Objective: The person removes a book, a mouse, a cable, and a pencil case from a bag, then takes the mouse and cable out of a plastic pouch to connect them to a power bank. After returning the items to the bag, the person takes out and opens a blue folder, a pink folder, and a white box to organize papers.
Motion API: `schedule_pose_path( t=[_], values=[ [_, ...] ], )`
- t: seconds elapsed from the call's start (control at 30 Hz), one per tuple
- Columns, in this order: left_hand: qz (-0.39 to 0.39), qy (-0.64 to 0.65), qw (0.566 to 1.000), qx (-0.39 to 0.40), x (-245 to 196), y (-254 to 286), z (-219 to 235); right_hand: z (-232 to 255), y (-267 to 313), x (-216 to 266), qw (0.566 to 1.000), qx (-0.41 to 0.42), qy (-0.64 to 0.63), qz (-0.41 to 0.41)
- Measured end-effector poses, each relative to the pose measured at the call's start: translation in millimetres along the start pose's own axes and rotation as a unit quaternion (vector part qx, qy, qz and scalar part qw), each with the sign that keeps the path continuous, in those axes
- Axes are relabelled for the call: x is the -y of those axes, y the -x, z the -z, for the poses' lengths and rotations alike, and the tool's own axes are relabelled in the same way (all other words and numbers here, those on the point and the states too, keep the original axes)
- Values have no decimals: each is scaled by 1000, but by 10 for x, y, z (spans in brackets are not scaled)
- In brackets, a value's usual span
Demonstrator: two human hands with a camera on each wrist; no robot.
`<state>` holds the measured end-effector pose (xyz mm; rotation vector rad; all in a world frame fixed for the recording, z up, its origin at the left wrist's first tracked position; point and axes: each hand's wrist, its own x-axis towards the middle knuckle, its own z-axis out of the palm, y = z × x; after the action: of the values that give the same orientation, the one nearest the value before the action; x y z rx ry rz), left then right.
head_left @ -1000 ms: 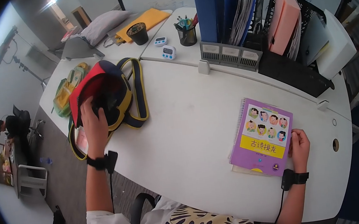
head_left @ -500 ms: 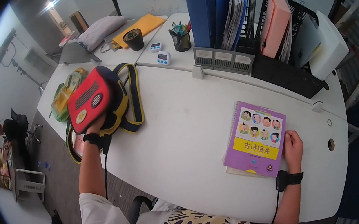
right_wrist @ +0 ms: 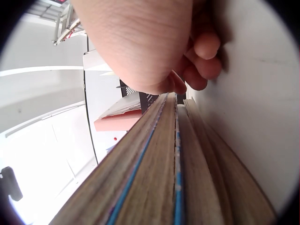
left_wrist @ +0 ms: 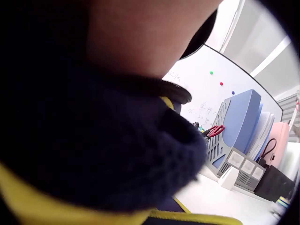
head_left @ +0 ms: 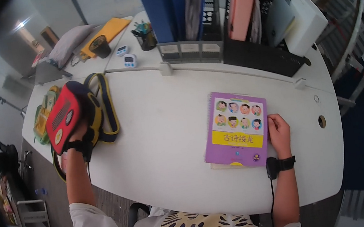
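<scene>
At the left of the desk lies a small red and navy backpack (head_left: 63, 116) with yellow trim. My left hand (head_left: 79, 132) reaches in under its red flap, so the fingers are hidden. In the left wrist view, dark blue bag fabric (left_wrist: 117, 154) and a zipper edge (left_wrist: 176, 89) lie close against the wrist. A purple spiral-bound book (head_left: 237, 147) with cartoon faces tops a stack of books (right_wrist: 154, 159). Right beside the stack's edge, my right hand (head_left: 280, 130) rests on the desk. Its fingers (right_wrist: 206, 45) are loosely curled, with nothing gripped.
Behind the books stand file holders with blue binders (head_left: 161, 15) and a pink folder (head_left: 241, 7). A pen cup (head_left: 146, 40), two small white timers (head_left: 130, 60) and a plant pot (head_left: 99, 47) are at the back. A green and yellow bag (head_left: 41, 120) lies beyond the backpack.
My left hand has gone from the bag's raised opening to deeper inside, and the red flap has dropped over it. The head view has shifted. My right hand stays beside the books.
</scene>
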<state>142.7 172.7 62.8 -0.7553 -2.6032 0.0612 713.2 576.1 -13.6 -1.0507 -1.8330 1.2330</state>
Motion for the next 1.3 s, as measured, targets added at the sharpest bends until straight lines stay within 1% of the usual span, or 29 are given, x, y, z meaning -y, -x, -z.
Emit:
schedule_pose_path(
  t=[0.03, 0.1, 0.13, 0.17, 0.2, 0.23, 0.27, 0.3, 0.37, 0.4, 0.43, 0.47, 0.53, 0.6, 0.67, 0.83, 0.9, 0.93, 0.97, 1.0, 1.13, 1.17, 1.23, 1.3],
  values=[
    [-4, -14, 1000, 10, -14, -63, 8, -3, 9, 18, 1000, -7, 5, -8],
    [71, 10, 988, 134, -419, -140, 610, -13, 8, 42, 1000, -2, -10, -20],
    [32, 25, 998, 47, -8, -244, -65, -4, 10, 40, 1000, -9, -7, -26],
    [24, 28, 998, 49, 352, -379, -571, 4, 5, 34, 1000, -6, -8, -25],
    [-4, 11, 1000, 15, 656, -522, -988, 5, -1, 27, 1000, -2, -9, -24],
    [-33, -7, 999, -19, 753, -597, -1178, -4, 4, 22, 1000, 2, -11, -24],
    [-15, -14, 996, 90, 508, -566, -798, 4, 16, 96, 999, 6, -8, -36],
    [-21, -14, 995, 91, 485, -558, -809, 9, 15, 135, 999, 1, -9, -41],
    [-70, 79, 994, -5, 466, -510, -806, 12, 26, 170, 999, 7, -11, -52],
    [-78, 78, 994, -2, 429, -546, -821, 11, 27, 181, 998, 2, -12, -59],
    [-72, 108, 991, 7, 414, -430, -793, 12, 22, 185, 999, 4, 3, -48],
    [-65, 139, 988, 16, 393, -451, -776, 14, 22, 189, 999, 6, 18, -36],
    [-47, 201, 978, 32, 319, -408, -721, 23, 20, 198, 999, 6, 6, -49],
    [-26, 261, 964, 46, 347, -301, -671, 37, 29, 257, 998, 14, 4, -68],
    [-7, 320, 946, 57, 285, -313, -630, 33, 33, 294, 998, 11, 4, -67],
    [34, 454, 886, 91, 394, -370, -588, 37, 12, 195, 998, 5, 12, -65],
    [48, 502, 857, 105, 499, -413, -584, 20, 7, 123, 999, -3, 20, -34],
    [54, 525, 842, 112, 549, -426, -573, 22, 17, 137, 999, -9, 15, -36],
    [60, 548, 826, 117, 455, -346, -537, 35, 21, 179, 999, -3, 19, -45],
    [66, 572, 809, 122, 457, -320, -518, 44, 25, 203, 998, 4, 23, -52],
    [92, 663, 730, 141, 685, -257, -472, 49, 25, 177, 998, 2, -2, -63],
    [99, 684, 707, 147, 609, -253, -453, 55, 27, 163, 998, 6, -4, -60],
    [119, 723, 662, 157, 735, -168, -416, 51, 31, 141, 998, 12, -8, -56],
    [144, 758, 615, 162, 787, -154, -405, 28, 28, 120, 1000, -6, 12, -27]
  ],
)
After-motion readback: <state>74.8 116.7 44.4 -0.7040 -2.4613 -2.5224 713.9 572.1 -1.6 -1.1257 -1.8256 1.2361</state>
